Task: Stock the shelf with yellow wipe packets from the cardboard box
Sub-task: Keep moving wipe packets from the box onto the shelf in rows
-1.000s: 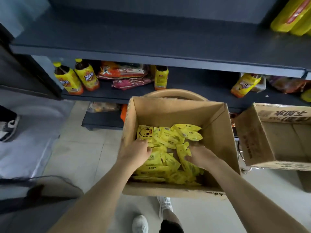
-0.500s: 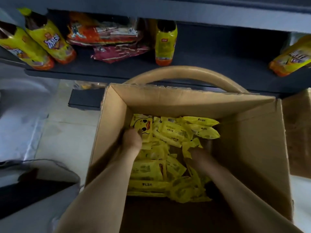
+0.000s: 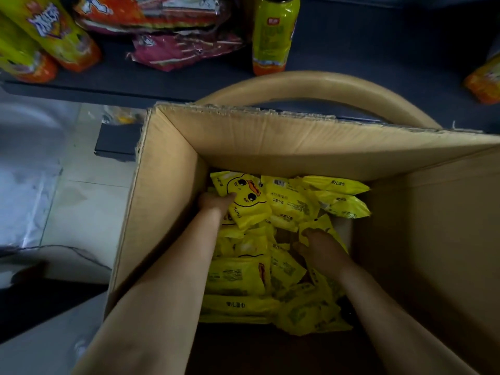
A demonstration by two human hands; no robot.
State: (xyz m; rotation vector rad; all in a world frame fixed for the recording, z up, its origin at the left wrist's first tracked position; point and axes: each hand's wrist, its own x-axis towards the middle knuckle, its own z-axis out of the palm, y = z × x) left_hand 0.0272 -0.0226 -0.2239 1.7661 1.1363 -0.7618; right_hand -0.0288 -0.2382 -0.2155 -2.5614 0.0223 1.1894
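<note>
Two bare hands reach down into an open box (image 3: 167, 212). The left hand (image 3: 216, 203) is at the far left corner of the pile of packets (image 3: 238, 277). Its thumb lies on the edge of a duck packet (image 3: 250, 204) that is face up. The fingers are hidden beneath, so this looks like a pinch. The duck packet's long axis slants from that far corner toward the right hand (image 3: 322, 247).

The right hand sits closer to the person, fingers curled down into the pile against a crumpled packet. Whether it holds one I cannot tell. The other packets lie loose between and behind the two wrists.

The shelf (image 3: 351, 55) lies well beyond both hands, past the box's far wall, with a bottle (image 3: 274, 33) standing on it. The left hand is nearer the shelf, so I judge it will lift first.
</note>
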